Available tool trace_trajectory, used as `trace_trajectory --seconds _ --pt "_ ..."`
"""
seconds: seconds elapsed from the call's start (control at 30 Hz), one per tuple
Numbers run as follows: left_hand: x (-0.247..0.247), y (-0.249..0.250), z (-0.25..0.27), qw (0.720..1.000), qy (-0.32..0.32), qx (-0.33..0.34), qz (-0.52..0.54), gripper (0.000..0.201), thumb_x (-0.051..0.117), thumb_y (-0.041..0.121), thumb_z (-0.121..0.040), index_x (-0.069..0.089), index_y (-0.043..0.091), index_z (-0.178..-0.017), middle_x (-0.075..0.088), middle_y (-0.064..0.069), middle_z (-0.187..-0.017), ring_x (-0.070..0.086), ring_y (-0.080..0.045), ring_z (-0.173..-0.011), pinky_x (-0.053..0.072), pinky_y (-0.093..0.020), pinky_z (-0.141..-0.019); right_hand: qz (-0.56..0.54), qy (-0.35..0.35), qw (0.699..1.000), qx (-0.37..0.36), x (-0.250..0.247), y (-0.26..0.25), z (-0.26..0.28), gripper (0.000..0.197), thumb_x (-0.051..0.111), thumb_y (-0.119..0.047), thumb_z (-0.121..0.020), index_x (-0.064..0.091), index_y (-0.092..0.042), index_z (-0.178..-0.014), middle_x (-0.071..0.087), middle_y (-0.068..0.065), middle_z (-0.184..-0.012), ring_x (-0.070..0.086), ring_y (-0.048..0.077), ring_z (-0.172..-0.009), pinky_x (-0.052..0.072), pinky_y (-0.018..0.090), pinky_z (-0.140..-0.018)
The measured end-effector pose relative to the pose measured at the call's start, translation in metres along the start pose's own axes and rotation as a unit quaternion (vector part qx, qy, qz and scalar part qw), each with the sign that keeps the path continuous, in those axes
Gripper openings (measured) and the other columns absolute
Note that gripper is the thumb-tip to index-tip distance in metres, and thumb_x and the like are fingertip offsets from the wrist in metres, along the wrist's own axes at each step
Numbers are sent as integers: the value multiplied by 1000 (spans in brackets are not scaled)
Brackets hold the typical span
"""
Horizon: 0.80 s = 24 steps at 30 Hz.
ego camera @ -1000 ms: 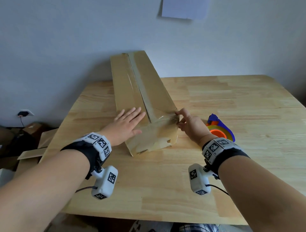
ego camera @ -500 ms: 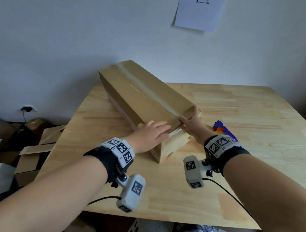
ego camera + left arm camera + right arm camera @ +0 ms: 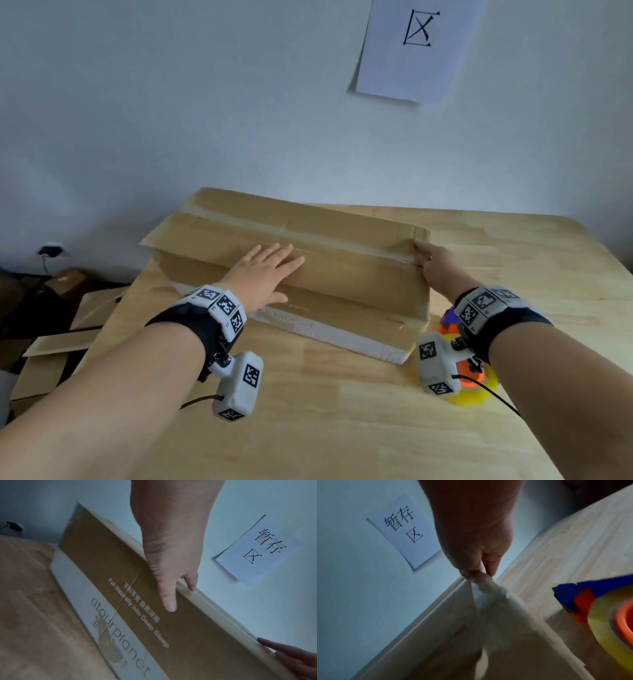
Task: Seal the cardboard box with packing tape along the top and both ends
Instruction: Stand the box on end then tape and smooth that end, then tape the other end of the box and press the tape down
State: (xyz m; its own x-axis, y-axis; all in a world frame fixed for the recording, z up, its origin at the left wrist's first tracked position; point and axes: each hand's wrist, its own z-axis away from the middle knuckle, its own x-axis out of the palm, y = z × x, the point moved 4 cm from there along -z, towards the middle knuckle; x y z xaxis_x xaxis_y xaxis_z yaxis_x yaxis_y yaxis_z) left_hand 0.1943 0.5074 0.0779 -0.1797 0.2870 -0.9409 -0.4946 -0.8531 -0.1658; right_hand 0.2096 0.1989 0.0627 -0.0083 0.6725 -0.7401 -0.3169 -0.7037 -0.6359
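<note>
In the head view the long cardboard box now lies broadside across the wooden table, where 1 second ago it pointed away from the person, so with tape already along its top seam the turn likely brings an end within reach; the left hand lies flat with straight fingers on the top, and the right hand grips the right end's top corner. In the left wrist view the thumb presses the printed near side, the other fingers over the top edge. In the right wrist view thumb and fingers pinch that corner, and the packing tape dispenser sits near on the right, untouched.
</note>
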Motion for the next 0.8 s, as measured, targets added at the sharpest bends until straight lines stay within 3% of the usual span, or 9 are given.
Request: trace_trajectory --seconds 0.1,0.17,0.2,0.27,0.37,0.5,0.6,0.7,0.8 --pt "-4 8 -30 1000 -26 -1 4 76 31 64 -89 -10 37 -148 -13 0 -158 -7 -22 -146 -3 -47 -118 81 24 996 -12 -11 -6 -27 44 32 -3 -99 47 -14 -138 49 16 -137 50 32 -120 41 32 -97" --pt "-5 22 -46 999 -14 -17 24 76 25 67 -87 -10 36 -148 -12 -2 -158 -5 -27 -146 1 -50 -118 142 23 989 -28 -10 -14 -40 37 31 -5 -95 53 -12 -125 42 19 -142 45 34 -124 38 38 -102" --pt "-6 30 -54 999 -3 -33 27 77 22 68 -87 -10 34 -148 -11 -3 -159 -4 -30 -146 4 -50 -118 179 13 983 -26 -9 -18 -45 33 32 -12 -96 50 -11 -124 28 21 -150 34 35 -133 32 44 -109" --pt "-6 51 -69 997 13 -73 15 79 15 70 -86 -11 30 -149 -7 -5 -159 2 -37 -145 9 -49 -118 233 -24 972 1 -2 -21 -51 49 31 -34 -99 34 -11 -142 1 19 -158 6 36 -145 11 55 -115" --pt "-13 80 -89 995 37 -96 8 79 11 69 -87 -9 26 -150 -1 -9 -159 9 -43 -142 15 -50 -116 280 -27 960 5 10 -30 -47 65 22 -51 -98 13 -17 -152 -2 16 -159 -7 33 -146 -6 62 -111" --pt "-29 87 -100 991 68 -43 109 67 17 61 -94 14 26 -150 12 -3 -158 14 -36 -143 21 -46 -113 270 -40 962 -32 29 -43 -28 63 24 -53 -97 11 -26 -152 -1 12 -160 -4 33 -146 -4 61 -112" --pt "-30 41 -91 980 112 -24 161 53 27 48 -99 37 20 -143 28 -5 -154 26 -25 -141 28 -40 -112 278 -17 960 -40 38 -51 -12 62 27 -53 -97 14 -26 -152 4 13 -159 2 33 -146 1 58 -114" --pt "-4 -41 -63 981 72 -120 137 54 26 50 -97 29 26 -146 22 -9 -155 20 -30 -142 21 -48 -115 272 9 961 -41 47 -63 4 56 30 -48 -98 23 -26 -149 14 13 -157 12 33 -144 8 55 -116" --pt "29 -114 -26 951 5 -235 203 59 22 61 -93 15 40 -148 -1 -8 -159 10 -41 -143 21 -55 -113 255 1 967 -10 66 -75 18 52 27 -49 -97 21 -37 -148 10 7 -158 7 32 -145 7 66 -109"
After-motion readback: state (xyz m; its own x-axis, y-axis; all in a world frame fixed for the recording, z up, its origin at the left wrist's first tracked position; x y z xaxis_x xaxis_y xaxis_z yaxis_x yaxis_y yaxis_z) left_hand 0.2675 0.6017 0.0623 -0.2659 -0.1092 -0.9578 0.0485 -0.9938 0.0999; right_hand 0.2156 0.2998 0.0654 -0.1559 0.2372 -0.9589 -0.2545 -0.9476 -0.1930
